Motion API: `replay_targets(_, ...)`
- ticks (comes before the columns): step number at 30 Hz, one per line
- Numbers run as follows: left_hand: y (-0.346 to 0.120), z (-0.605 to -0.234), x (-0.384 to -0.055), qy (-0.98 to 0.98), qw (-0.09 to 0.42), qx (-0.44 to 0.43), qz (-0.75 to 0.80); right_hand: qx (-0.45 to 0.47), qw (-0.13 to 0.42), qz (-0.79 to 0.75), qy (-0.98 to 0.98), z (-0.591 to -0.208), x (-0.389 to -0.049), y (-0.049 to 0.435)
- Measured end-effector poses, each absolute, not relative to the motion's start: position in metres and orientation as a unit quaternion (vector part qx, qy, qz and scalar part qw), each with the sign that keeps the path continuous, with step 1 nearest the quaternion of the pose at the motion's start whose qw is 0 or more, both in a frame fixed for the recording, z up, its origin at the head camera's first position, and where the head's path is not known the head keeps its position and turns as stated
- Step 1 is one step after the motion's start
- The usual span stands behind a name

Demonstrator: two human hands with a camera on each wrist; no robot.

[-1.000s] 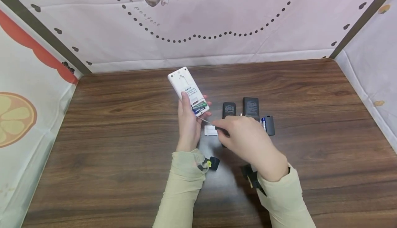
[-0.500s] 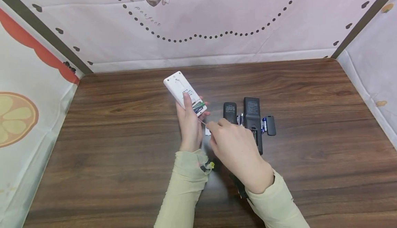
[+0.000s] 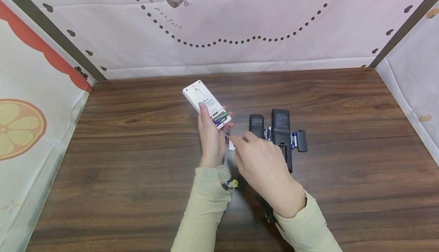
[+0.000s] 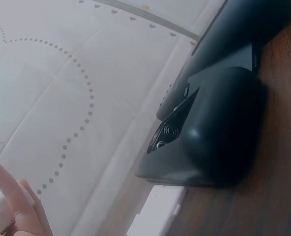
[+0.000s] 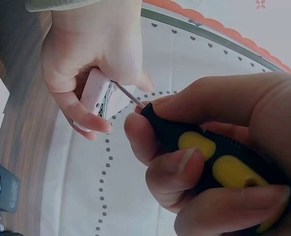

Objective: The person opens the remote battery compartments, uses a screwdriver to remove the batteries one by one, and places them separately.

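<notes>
My left hand [image 3: 210,141] grips a white remote control [image 3: 200,95], back side up, with its thumb along the back. Its battery compartment is uncovered and shows batteries [image 3: 220,118] at the near end. In the right wrist view, my right hand [image 5: 209,182] curls around the black and yellow handle of a screwdriver [image 5: 197,141]. The thin metal shaft reaches to the battery end of the remote, its tip right at the compartment's edge beside the left hand. From the head view, the right hand [image 3: 265,170] hides the screwdriver's handle.
On the wooden table [image 3: 137,149] lie a small black remote [image 3: 256,122] and a larger black remote [image 3: 281,124] with an open battery bay. Loose batteries [image 3: 294,139], a black cover [image 3: 302,140] and a white cover [image 3: 231,145] lie close by. A fabric wall [image 3: 240,19] stands behind.
My right hand has shifted left and down, closer to the left hand, uncovering more of the large black remote. The white remote has tilted further left and sits slightly lower.
</notes>
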State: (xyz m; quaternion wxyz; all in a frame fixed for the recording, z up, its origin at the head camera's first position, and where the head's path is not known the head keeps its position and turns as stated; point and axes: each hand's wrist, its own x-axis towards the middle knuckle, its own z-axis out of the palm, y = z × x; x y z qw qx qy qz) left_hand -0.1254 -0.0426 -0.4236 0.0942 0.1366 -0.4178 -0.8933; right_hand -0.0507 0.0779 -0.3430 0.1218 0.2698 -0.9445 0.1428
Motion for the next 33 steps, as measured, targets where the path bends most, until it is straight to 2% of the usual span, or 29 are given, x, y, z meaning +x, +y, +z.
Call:
replay_targets(14, -0.0431, -0.4217, -0.125, -0.403, 0.081, 0.132, -0.902, 0.271, 0.13, 0.153, -0.941, -0.3423, -0.051, 0.0776)
replay_targets(26, -0.0417, -0.4224, -0.1266, -0.398, 0.106, 0.146, -0.9, 0.27, 0.122, 0.16, -0.941, -0.3409, -0.0508, 0.0778)
replay_targets(33, -0.0431, -0.4215, -0.1264, -0.394, 0.095, 0.148, -0.902, 0.269, 0.125, 0.162, -0.941, -0.34, -0.0505, 0.0774)
